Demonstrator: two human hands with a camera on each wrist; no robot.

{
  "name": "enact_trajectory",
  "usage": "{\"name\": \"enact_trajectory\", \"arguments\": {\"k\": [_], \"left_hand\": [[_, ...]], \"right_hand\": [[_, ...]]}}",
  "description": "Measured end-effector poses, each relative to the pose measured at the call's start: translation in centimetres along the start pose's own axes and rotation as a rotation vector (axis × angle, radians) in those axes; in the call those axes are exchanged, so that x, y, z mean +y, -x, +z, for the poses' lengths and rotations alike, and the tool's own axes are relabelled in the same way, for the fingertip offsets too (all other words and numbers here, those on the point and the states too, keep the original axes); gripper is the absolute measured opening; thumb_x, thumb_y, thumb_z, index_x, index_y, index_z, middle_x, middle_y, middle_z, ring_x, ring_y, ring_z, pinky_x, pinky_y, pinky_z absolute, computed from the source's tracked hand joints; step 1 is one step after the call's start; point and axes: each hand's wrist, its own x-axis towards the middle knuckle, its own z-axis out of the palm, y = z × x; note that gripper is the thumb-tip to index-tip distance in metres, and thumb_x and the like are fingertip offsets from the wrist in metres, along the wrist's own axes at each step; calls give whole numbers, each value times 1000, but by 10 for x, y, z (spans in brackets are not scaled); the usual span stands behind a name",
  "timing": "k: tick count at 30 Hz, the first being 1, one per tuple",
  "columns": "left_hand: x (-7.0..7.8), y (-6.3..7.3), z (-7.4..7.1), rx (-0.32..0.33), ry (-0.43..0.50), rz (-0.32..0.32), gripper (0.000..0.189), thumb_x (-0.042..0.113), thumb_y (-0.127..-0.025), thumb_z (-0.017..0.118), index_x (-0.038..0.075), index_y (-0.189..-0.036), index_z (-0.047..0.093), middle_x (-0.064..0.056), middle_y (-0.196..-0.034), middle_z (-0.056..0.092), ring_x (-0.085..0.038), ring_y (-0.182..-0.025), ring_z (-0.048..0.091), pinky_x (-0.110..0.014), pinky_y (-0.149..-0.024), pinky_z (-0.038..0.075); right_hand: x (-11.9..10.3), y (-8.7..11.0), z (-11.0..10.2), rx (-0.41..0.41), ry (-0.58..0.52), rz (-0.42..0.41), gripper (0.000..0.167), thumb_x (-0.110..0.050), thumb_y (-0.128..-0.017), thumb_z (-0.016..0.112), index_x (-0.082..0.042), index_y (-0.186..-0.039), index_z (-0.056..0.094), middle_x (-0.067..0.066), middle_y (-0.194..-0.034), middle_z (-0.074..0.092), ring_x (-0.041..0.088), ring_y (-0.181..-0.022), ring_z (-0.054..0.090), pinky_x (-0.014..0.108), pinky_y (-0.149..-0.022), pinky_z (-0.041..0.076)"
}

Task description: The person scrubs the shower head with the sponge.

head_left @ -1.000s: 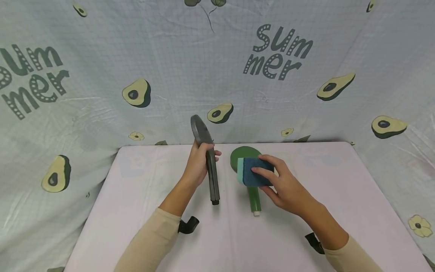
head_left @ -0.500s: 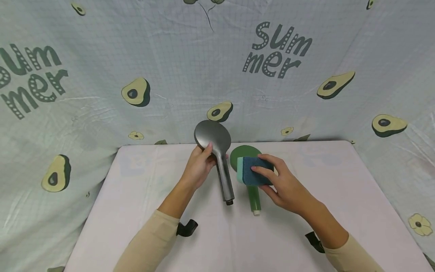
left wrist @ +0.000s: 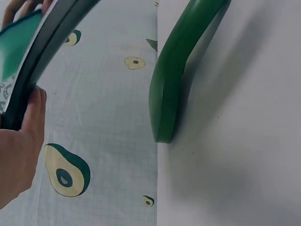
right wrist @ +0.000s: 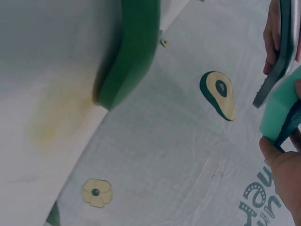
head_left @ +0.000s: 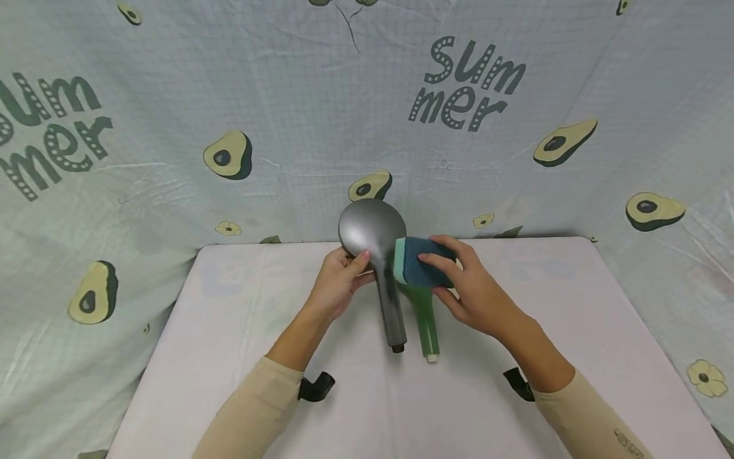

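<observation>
My left hand (head_left: 338, 284) holds a grey shower head (head_left: 373, 226) by its neck, thumb across the front, its rounded back facing me and its handle slanting down. In my right hand (head_left: 478, 296) a two-layer sponge (head_left: 424, 261), dark blue with a mint-green layer, is pinched between fingers and thumb. The sponge's mint side overlaps the right edge of the grey shower head in the head view. The right wrist view has the mint layer (right wrist: 277, 113) close beside the shower head's face. Below them lies a green shower head (head_left: 425, 319), its round head mostly hidden.
A pale pink table (head_left: 493, 395) bears the green shower head near its back edge. Behind it hangs a light cloth (head_left: 309, 115) printed with avocados and lettering. Black wrist straps (head_left: 316, 387) sit at both sleeves.
My left hand has turned the grey shower head from edge-on to back-facing and brought it to the right. The sponge in my right hand has moved up and slightly left, meeting its outline.
</observation>
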Motion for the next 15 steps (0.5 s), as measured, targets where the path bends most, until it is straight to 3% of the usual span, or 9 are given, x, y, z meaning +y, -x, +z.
{"name": "enact_trajectory", "arguments": {"k": [8,15], "left_hand": [[4,-1,5,-96,49,32,50,5,-112,39,-2,-158,23,-33,-151,44,-12,-102,74,-33,-82,64],[2,-2,6,-22,35,32,43,8,-112,39,-4,-153,30,-13,-118,66,-13,-88,77,-31,-72,65]], "right_hand": [[3,-40,-4,-75,18,27,76,-7,-92,77,-21,-157,40,21,-157,37,41,-141,43,57,-107,50],[-11,-37,-4,-168,32,-66,73,-6,-92,77,-21,-156,45,23,-154,40,42,-138,44,57,-109,48]]}}
